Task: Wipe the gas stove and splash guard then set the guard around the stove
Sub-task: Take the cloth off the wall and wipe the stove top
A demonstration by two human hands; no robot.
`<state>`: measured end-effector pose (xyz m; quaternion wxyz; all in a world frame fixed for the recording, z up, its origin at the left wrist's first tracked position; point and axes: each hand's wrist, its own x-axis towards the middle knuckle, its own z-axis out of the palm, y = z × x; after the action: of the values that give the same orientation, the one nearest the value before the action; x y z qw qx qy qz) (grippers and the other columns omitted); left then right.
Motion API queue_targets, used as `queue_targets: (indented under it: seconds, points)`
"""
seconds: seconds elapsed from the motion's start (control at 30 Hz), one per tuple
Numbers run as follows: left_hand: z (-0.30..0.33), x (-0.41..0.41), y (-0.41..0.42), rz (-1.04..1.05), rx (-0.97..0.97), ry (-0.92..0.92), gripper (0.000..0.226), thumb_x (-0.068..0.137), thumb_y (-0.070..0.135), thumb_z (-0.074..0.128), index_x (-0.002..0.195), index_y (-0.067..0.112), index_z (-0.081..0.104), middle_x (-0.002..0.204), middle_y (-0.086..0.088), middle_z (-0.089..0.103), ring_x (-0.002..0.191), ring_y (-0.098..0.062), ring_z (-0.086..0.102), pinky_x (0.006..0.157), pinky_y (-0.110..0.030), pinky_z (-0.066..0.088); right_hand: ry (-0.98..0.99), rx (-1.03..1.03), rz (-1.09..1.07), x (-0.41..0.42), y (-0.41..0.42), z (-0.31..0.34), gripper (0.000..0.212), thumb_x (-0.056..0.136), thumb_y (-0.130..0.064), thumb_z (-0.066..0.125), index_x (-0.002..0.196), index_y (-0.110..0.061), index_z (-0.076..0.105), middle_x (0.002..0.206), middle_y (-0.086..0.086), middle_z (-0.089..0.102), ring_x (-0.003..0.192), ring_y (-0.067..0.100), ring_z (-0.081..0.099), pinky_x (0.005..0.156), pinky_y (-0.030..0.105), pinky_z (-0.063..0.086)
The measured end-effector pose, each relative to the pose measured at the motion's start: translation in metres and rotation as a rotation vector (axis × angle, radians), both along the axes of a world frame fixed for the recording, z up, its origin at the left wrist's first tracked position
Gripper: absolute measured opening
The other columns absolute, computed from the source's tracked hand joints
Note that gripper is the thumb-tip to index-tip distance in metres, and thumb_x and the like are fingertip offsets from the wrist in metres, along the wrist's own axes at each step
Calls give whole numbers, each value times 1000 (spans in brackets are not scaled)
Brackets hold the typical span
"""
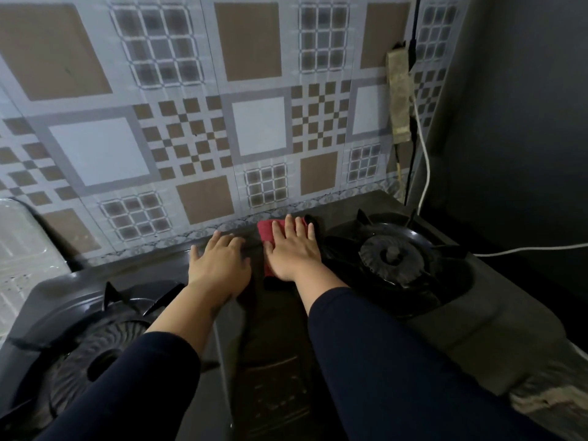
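A black two-burner gas stove [276,345] fills the lower view. My right hand [294,249] lies flat, fingers spread, pressing a red cloth [265,232] onto the stove's middle strip near its back edge. My left hand [219,265] rests flat and empty on the stove top just left of the cloth. Behind the stove stands a tile-patterned panel [203,138] with vertical fold lines, its lower edge meeting the stove's back; it looks like the splash guard.
The left burner [95,354] is partly hidden by my left sleeve, and the right burner [391,253] stands beside my right hand. A power strip [399,97] with a white cable [424,173] hangs at the right. A dark wall [525,122] closes the right side. A translucent plastic object [22,237] sits far left.
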<state>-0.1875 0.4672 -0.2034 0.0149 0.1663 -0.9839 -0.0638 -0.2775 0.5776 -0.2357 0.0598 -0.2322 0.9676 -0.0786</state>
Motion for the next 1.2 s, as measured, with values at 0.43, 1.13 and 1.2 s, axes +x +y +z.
queue_targets:
  seconds: [0.43, 1.13, 1.2]
  points:
    - [-6, -53, -27, -68, 0, -4, 53, 98, 36, 40, 148, 23, 29, 158, 1, 23, 149, -20, 4, 118, -53, 5, 18, -47, -586, -88, -24, -1, 66, 93, -47, 20, 150, -14, 17, 159, 18, -8, 145, 39, -14, 111, 58, -18]
    - [-3, 30, -31, 63, -34, -117, 58, 97, 41, 35, 150, 20, 25, 161, 1, 12, 149, -19, 0, 116, -57, 7, -64, 3, 105, 20, -35, 2, 49, 99, -43, 7, 148, -45, 2, 161, -8, -9, 147, 24, -13, 117, 52, -9]
    - [-2, 48, -28, 90, -32, -130, 60, 98, 42, 33, 152, 19, 20, 162, 1, 7, 149, -19, -3, 117, -57, 5, -55, 4, 172, 44, -31, 1, 48, 100, -43, 6, 148, -44, 2, 161, -9, -8, 148, 21, -12, 118, 50, -9]
